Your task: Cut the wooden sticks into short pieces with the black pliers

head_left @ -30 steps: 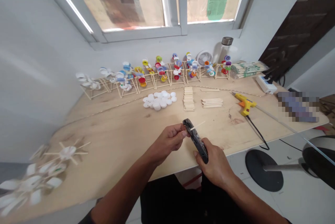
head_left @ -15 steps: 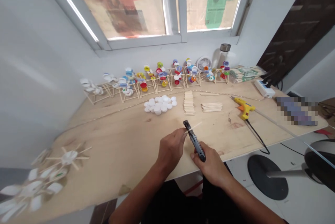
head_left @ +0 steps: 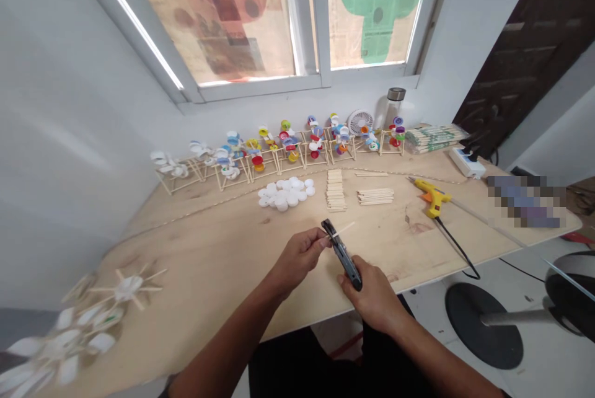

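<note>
So here's where we're at: a thin wooden stick (head_left: 343, 230) sits across the head of a black pliers-like hand tool (head_left: 343, 255), and as far as we can tell it's right between the jaws, with its free end poking out up and to the right. Our left hand (head_left: 295, 258) has the other end, fingers (head_left: 317, 242) closed in a tight pinch just beside the tool's head. Our right hand (head_left: 372, 305) is closed around the tool's handles, fingers (head_left: 348, 280) wrapped over the lower end, so the tool slants up toward the left hand. Both forearms come in from the bottom of the view, angled toward each other, with the hands held over the front edge of a plywood table (head_left: 209, 249).

Just ahead of us there's a pile of white bottle caps (head_left: 284, 193) and two lots of craft sticks (head_left: 335, 191) (head_left: 375, 196). A yellow hot glue gun (head_left: 432, 196) lies off to the right, and a row of bottle-cap pinwheels on stick frames (head_left: 283, 153) lines the back by the window.
</note>
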